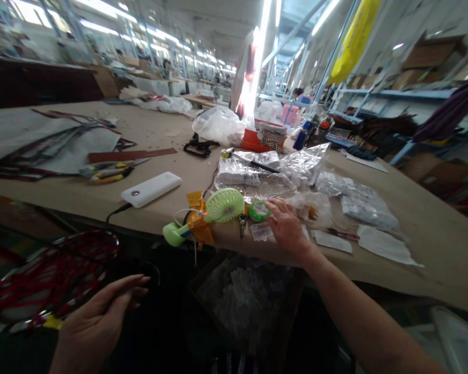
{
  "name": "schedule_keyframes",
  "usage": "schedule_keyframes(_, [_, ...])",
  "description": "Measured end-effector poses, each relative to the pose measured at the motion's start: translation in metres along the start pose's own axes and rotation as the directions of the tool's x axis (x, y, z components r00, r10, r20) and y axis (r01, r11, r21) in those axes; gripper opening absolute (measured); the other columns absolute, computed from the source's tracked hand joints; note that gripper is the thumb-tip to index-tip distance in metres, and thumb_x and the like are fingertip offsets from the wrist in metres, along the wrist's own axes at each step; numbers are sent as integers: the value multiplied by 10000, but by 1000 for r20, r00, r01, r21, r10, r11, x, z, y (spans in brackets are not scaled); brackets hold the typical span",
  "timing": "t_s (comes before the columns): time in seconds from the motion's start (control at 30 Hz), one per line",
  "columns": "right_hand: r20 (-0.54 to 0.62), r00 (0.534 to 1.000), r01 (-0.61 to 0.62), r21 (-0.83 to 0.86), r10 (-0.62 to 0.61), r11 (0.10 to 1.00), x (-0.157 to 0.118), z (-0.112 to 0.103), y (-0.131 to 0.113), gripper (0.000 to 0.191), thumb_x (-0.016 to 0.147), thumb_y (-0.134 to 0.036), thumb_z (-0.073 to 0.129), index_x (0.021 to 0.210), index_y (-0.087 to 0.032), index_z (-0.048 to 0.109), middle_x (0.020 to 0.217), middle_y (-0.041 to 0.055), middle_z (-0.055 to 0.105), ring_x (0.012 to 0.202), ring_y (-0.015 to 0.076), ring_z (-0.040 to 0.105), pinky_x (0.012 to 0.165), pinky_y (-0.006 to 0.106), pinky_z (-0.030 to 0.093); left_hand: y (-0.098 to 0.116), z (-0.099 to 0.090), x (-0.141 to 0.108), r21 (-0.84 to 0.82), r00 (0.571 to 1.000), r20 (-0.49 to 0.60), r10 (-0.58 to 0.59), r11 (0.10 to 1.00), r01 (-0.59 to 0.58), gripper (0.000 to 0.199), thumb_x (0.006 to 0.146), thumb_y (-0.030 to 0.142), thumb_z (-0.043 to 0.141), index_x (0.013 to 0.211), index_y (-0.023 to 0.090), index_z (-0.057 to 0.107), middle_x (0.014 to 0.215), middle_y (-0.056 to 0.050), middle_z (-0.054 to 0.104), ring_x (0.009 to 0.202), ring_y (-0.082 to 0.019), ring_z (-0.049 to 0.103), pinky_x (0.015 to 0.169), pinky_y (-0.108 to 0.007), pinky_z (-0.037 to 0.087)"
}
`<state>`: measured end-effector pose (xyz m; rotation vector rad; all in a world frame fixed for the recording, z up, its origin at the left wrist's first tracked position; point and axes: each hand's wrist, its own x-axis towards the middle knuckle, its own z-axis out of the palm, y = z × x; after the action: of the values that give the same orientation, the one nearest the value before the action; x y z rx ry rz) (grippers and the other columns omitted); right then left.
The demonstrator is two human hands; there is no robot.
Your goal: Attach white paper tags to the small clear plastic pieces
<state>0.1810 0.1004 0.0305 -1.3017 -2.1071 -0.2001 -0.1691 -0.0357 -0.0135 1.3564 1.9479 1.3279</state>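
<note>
On the table's front edge, my right hand has its thumb and fingertips at the right rim of a small green roll of tape. The roll lies on the table. Below the table edge at the left, my left hand is raised with thumb and fingers pressed together; what they hold, if anything, is too small to make out. A thin pale curved line shows just beyond its fingertips. Left of the roll stand a green handheld fan, fixed with orange tape, and some keys.
Clear plastic packets and a screwdriver-like rod lie behind the roll. A white power bank, pliers and a brown strip are on the left. Paper slips lie right. A bin of plastic scraps stands below.
</note>
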Motion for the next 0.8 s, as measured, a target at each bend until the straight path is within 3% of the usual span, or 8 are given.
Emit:
schedule_keyframes(0.1, [-72,994,-78,131,88,988,-15,-10,0,163,894,-276,459,872,-193,598,830,46,627,819,182,571,750,295,441,10,10,-8,-41,991,110,-72,996,77,190,724,286,562,874,244,671,834,33,716,735,-167,659,703,-255,544])
schedule_keyframes(0.17, [-46,994,-91,99,96,991,-29,-12,-4,225,888,-321,478,729,-198,580,703,28,598,725,175,556,700,290,430,13,19,-13,-88,984,166,-70,992,85,192,726,283,565,873,223,672,834,9,713,732,-165,653,683,-246,540])
schedule_keyframes(0.23, [19,999,-46,19,46,999,-42,-9,-12,204,872,-337,508,761,-194,601,773,50,620,810,203,549,760,320,424,13,29,-18,-134,972,231,-48,988,81,203,728,286,564,879,206,673,836,-15,713,728,-166,652,652,-239,537])
schedule_keyframes(0.3, [80,997,9,-55,-5,998,-53,-1,-21,164,861,-290,525,949,-188,618,962,78,636,974,244,516,859,359,401,13,39,-23,-169,959,284,-21,983,71,203,732,283,559,876,198,675,835,-28,714,711,-164,652,625,-234,533])
schedule_keyframes(0.4, [112,993,48,-143,-32,988,-62,12,-30,323,846,-215,533,1167,-181,548,1164,92,594,1088,270,468,931,398,358,16,50,-31,-209,934,356,9,975,71,195,737,265,550,863,194,680,813,-34,715,685,-162,651,592,-230,525])
schedule_keyframes(0.53, [75,996,49,-165,-37,985,-64,21,-29,259,874,-223,498,1114,-206,593,1136,77,629,1042,250,517,937,411,323,23,62,-38,-227,906,422,24,971,79,194,737,258,543,836,188,694,779,-39,713,672,-170,651,577,-239,521])
schedule_keyframes(0.8, [-35,999,8,-38,-9,999,-60,17,-22,159,893,-197,477,845,-220,627,923,14,695,905,163,596,938,347,312,43,90,-42,-274,852,523,26,952,139,199,727,219,519,802,193,701,752,-29,705,632,-149,620,572,-234,498])
